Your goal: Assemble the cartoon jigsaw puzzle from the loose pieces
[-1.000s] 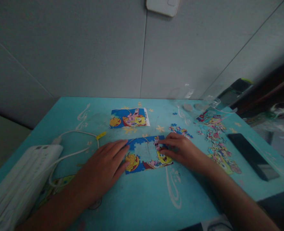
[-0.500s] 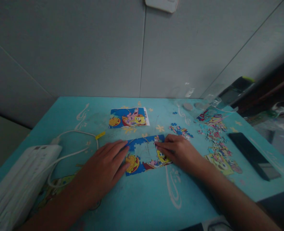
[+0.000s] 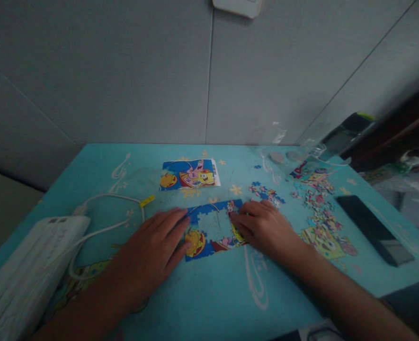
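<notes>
A partly joined jigsaw puzzle (image 3: 202, 251) lies on the table, a frame of blue, burger and cartoon pieces around a bare middle. My left hand (image 3: 159, 237) rests with its fingers stretched along the puzzle's left edge. Bent and close together, the fingers of my right hand (image 3: 262, 220) press on the right side of the puzzle and cover part of it. Whether a single piece is under those fingertips is hidden. Behind the puzzle lies a printed reference picture (image 3: 190, 174) with the same scene. Loose blue puzzle pieces (image 3: 266, 193) are scattered just beyond my right hand.
More mixed puzzle pieces (image 3: 319, 199) spread at the right, beside a dark phone (image 3: 374, 229). A white power strip (image 3: 49, 255) with a white cable (image 3: 106, 194) sits at the left. Clear plastic containers (image 3: 314, 149) stand at the back right, before the grey wall (image 3: 141, 71).
My right hand's fingers have shifted slightly on the puzzle's right side, baring more of the upper right corner and covering more of the yellow figure below. My left hand stays in place.
</notes>
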Demonstrator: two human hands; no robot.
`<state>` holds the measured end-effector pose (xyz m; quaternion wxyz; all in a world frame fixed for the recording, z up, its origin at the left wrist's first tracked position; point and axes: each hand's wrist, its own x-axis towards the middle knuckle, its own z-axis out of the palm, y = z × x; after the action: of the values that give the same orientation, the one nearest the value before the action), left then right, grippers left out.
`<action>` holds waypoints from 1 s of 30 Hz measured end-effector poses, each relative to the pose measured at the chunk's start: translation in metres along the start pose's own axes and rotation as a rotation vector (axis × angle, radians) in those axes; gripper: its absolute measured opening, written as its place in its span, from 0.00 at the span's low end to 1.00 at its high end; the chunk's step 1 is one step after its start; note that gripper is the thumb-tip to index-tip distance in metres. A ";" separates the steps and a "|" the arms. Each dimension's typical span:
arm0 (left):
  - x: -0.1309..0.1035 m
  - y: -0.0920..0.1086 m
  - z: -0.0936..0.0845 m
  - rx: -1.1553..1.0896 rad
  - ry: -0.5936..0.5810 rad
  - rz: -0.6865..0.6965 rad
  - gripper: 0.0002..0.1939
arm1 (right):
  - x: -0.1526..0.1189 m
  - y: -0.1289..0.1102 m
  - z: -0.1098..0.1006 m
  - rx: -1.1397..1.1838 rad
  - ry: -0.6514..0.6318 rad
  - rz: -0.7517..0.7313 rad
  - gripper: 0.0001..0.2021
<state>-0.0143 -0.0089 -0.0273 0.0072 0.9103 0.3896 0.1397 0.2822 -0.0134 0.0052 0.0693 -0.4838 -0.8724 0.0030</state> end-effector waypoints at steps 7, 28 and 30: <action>0.000 0.002 -0.002 -0.002 -0.010 -0.011 0.23 | -0.003 -0.009 -0.003 -0.183 -0.007 -0.070 0.14; -0.013 -0.036 0.050 0.020 0.135 0.048 0.27 | -0.001 0.013 -0.007 0.088 0.045 -0.113 0.17; -0.015 -0.040 0.055 0.017 0.134 0.059 0.27 | -0.002 0.012 -0.007 0.068 0.035 -0.108 0.17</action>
<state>-0.0379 0.0131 -0.0890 -0.0307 0.9101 0.3632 0.1972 0.2942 -0.0087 0.0114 0.1010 -0.4332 -0.8954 0.0207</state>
